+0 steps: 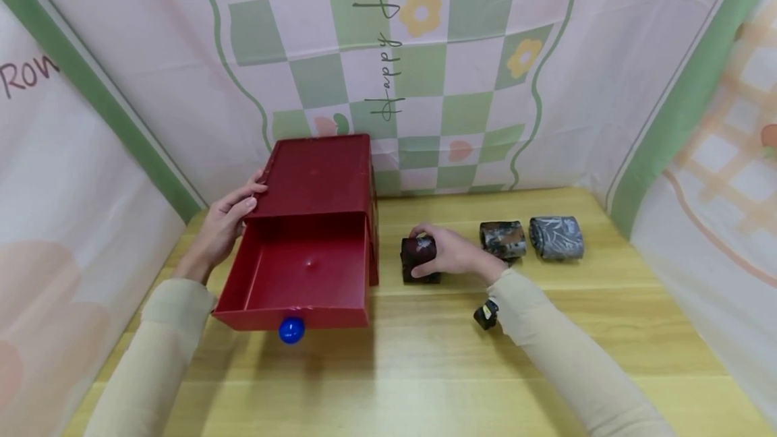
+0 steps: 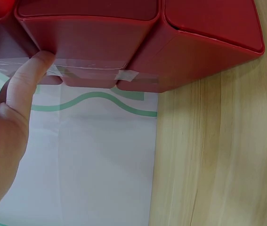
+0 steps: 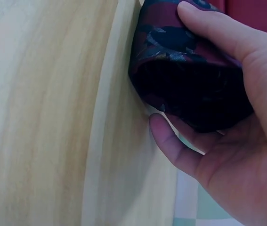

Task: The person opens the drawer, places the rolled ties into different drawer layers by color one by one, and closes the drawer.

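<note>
A red drawer box [image 1: 322, 177] stands on the left of the table, its top drawer [image 1: 309, 275] pulled out with a blue ball knob [image 1: 291, 330] on the front. My left hand [image 1: 227, 218] rests against the box's left side near the top edge; in the left wrist view its thumb [image 2: 27, 80] touches the red wall. To the right of the box, my right hand [image 1: 446, 251] grips a dark roll of maroon and black patterned cloth [image 1: 419, 258]. The right wrist view shows the thumb on top of the roll [image 3: 171, 42] and fingers curled beneath, close over the table.
Two more rolls lie behind my right forearm: a brown and black patterned one [image 1: 502, 240] and a grey one with white lines [image 1: 556, 237]. The wooden table [image 1: 413, 369] meets a checked cloth backdrop [image 1: 419, 73] at the back, with cloth walls on both sides.
</note>
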### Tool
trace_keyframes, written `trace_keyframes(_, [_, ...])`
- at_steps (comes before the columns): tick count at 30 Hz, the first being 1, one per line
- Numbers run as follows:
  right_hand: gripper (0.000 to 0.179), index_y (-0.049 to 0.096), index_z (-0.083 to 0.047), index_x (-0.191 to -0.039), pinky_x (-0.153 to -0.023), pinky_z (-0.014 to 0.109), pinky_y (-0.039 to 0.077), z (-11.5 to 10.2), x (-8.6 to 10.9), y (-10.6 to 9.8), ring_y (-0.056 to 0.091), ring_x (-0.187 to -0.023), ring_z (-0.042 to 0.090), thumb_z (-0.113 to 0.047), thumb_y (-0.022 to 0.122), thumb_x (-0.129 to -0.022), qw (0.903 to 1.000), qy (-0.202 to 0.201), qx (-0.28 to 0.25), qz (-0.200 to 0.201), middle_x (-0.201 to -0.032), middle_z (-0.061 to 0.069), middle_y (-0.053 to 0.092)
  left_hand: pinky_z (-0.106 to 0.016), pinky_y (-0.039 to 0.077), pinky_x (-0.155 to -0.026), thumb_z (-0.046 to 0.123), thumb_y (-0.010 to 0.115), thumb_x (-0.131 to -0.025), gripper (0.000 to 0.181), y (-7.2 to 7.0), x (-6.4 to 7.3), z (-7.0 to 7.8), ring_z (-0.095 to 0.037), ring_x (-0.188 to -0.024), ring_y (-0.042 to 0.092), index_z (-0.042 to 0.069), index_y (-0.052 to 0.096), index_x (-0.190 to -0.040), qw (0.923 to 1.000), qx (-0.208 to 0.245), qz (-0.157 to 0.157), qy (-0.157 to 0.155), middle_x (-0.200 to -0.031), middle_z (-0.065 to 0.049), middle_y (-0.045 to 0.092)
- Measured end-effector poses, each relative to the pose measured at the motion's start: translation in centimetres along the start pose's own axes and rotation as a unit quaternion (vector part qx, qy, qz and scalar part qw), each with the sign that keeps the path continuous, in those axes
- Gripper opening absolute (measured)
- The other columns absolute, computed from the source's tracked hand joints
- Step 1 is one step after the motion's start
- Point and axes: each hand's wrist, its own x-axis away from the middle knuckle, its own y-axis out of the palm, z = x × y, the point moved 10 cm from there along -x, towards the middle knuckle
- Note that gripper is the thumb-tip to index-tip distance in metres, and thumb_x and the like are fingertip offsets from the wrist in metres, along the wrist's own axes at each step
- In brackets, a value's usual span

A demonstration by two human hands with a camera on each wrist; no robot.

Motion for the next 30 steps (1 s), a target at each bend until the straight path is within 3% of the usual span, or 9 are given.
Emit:
trace_keyframes(5, [0.078,0.048,-0.013,-0.141,-0.085,0.043,0.055,0.18,0.13,0.06,0.064,-0.103,0.025,-0.036,0.09,-0.078,0.9999,0.01,-0.009,0.0,-0.124,0.014,0.06,-0.017,0.051,-0.056,0.013,0.052,-0.107,0.027,-0.01,0.03,-0.05,-0.004,-0.13,0.05,0.017,0.073,-0.125,1.0,-0.002,0.0,-0.001,-0.168,-0.01,0.016])
trace_keyframes(13, [0.079,0.048,-0.017,-0.141,-0.086,0.041,0.054,0.46,-0.01,0.09,0.064,-0.102,0.023,-0.034,0.091,-0.077,0.9996,0.02,-0.019,0.005,-0.124,0.011,0.061,-0.017,0.051,-0.056,0.013,0.051,-0.108,0.028,-0.07,0.11,0.05,-0.005,-0.129,0.05,0.016,0.072,-0.127,1.0,-0.007,0.0,0.001,-0.168,-0.008,0.018])
trace_keyframes(30, [0.085,0.048,-0.009,-0.147,-0.087,0.04,0.055,0.34,0.04,0.19,0.064,-0.104,0.026,-0.031,0.091,-0.077,0.9964,-0.02,-0.083,0.004,-0.127,0.015,0.058,-0.017,0.05,-0.055,0.015,0.052,-0.108,0.027,0.07,0.03,-0.01,-0.004,-0.132,0.048,0.018,0.073,-0.125,1.0,-0.001,-0.001,0.003,-0.168,-0.006,0.019])
